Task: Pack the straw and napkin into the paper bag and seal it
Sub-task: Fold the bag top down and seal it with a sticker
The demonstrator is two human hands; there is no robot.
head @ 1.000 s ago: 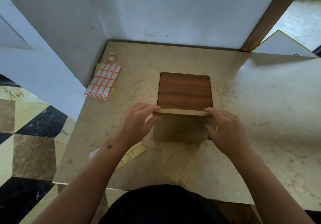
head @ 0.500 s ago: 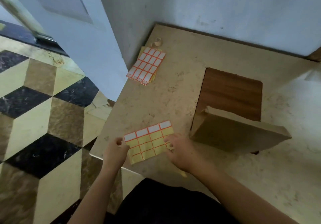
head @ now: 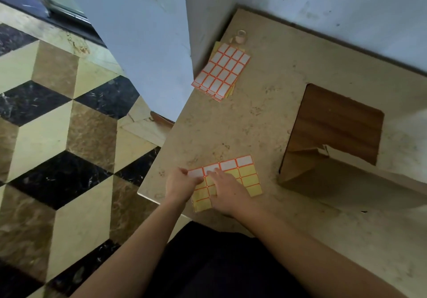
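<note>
- The paper bag [head: 342,182] lies on the counter [head: 265,124] toward its right side, its top folded over, one end resting on a brown wooden board [head: 337,122] set on the counter surface
- The straw and napkin do not show; whether they are inside the bag cannot be told
- A partly used sticker sheet [head: 240,177] lies flat near the counter's near left corner, well apart from the bag; its far row holds white labels with orange borders, while the rows nearer the person show yellow backing
- The left hand [head: 180,185] sits at the sheet's left edge, thumb and fingers pinching the sheet at the leftmost white label
- The right hand [head: 227,192] rests on top of the sheet, fingers stretched toward the second white label in the far row, fingertips [head: 213,171] touching it; whether they pinch a label or only press on it cannot be told
- A stack of full sticker sheets [head: 221,73] lies near the counter's far left corner, by the wall, with a small roll of clear tape [head: 240,37] just beyond it
- Left of the counter lies a tiled floor [head: 57,136] in black, brown and cream diamonds
</note>
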